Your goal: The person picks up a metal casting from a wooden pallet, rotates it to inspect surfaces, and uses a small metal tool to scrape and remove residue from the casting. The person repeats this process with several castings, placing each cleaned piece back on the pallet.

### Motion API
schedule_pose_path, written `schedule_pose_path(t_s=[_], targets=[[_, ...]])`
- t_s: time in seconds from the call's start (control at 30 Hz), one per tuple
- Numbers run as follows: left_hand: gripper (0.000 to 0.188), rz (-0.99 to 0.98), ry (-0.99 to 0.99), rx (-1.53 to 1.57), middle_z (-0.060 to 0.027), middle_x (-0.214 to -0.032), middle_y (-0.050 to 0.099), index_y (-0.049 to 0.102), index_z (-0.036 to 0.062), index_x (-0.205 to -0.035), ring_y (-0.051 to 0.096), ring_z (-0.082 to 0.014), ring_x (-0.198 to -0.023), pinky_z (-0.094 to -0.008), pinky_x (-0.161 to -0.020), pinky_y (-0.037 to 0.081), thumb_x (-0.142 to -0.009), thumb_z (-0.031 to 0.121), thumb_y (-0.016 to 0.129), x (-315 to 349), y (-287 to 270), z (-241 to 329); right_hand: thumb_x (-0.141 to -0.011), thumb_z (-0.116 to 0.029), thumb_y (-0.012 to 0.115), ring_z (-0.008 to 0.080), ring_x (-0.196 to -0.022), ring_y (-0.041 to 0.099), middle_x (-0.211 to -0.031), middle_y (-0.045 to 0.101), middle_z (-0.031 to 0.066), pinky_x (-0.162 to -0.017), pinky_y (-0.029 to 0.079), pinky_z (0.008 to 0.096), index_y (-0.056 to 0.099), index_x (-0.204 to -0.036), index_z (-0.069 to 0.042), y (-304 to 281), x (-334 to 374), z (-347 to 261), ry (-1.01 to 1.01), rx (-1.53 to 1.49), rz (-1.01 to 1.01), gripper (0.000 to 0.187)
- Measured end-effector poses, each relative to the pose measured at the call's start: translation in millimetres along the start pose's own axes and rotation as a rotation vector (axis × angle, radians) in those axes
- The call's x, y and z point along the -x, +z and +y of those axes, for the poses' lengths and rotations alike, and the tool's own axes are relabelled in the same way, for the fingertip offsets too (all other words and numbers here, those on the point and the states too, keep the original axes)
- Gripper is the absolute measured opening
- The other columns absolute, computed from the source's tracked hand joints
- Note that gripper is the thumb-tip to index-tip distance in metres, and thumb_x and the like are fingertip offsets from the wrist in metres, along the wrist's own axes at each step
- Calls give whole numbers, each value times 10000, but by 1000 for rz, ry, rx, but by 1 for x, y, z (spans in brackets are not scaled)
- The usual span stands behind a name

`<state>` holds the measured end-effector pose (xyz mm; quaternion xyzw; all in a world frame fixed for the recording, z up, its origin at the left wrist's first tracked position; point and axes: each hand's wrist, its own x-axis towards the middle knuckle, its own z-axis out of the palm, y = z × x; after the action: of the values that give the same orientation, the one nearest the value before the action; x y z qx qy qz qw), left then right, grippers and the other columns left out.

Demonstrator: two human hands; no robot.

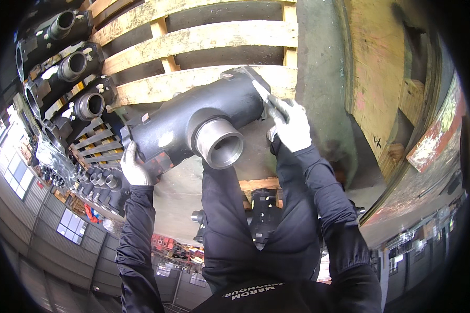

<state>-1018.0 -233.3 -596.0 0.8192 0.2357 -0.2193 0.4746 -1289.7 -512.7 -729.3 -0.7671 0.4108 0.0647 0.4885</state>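
A large black metal housing [175,122], tube-shaped with square end flanges, lies tilted in front of me, its right end farther away. From its side sticks out a bare-metal threaded neck [219,143] with an open bore. My left hand [134,166], in a white glove, grips the flange at the near left end. At the far right end my right hand [291,124], gloved in white with grey-stained fingers, closes on the other flange. The housing's underside is hidden, so I cannot tell whether it rests on anything.
A slatted wooden pallet [219,37] lies just beyond the housing. Several similar black housings [70,68] stand in a row at the far left. Wooden boards [378,78] are at the right. Another black part [263,214] sits between my legs, with wood beneath.
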Motion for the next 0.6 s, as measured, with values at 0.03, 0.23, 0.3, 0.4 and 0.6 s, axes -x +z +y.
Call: schedule_pose_path(t_s=[0.03, 0.23, 0.3, 0.4, 0.6], targets=[[195, 1, -4, -22, -17, -862, 622, 644, 11, -889, 578, -116, -789, -275, -757, 470, -956, 189, 601, 2, 3, 2, -921, -186, 670, 303, -858, 653, -957, 679, 154, -825, 497, 388, 705, -1248, -152, 6, 9, 2, -19, -60, 54, 330], [178, 37, 57, -34, 27, -764, 550, 630, 40, -866, 477, -82, -680, -252, -639, 385, -957, 192, 607, -3, 3, -5, -940, -179, 639, 323, -982, 662, -1019, 716, 179, -920, 486, 400, 695, -1236, -92, 17, 32, -8, 313, -358, 147, 314], [203, 26, 55, -51, 30, -732, 522, 625, 40, -858, 441, -80, -665, -248, -606, 345, -959, 215, 612, -8, -5, -10, -948, -138, 651, 248, -904, 691, -968, 719, 163, -819, 535, 351, 630, -1253, -36, 15, 40, -22, 270, -348, 248, 322], [213, 6, 110, -310, -70, -875, 622, 675, 35, -1021, 573, -141, -734, -290, -658, 465, -956, 228, 610, -11, -11, -10, -932, -99, 694, 183, -865, 666, -1003, 673, 135, -759, 531, 299, 582, -1207, -1, 21, 49, -55, 434, -714, 298, 312], [544, -438, -371, 433, -125, -1273, 607, 467, 100, -1387, 626, -296, -1086, -441, -894, 558, -1027, 509, 466, 2, 2, 19, -847, -103, 814, 126, -890, 559, -996, 565, 36, -790, 482, 266, 591, -1094, -3, 40, 70, -127, 389, -823, 391, 347]])
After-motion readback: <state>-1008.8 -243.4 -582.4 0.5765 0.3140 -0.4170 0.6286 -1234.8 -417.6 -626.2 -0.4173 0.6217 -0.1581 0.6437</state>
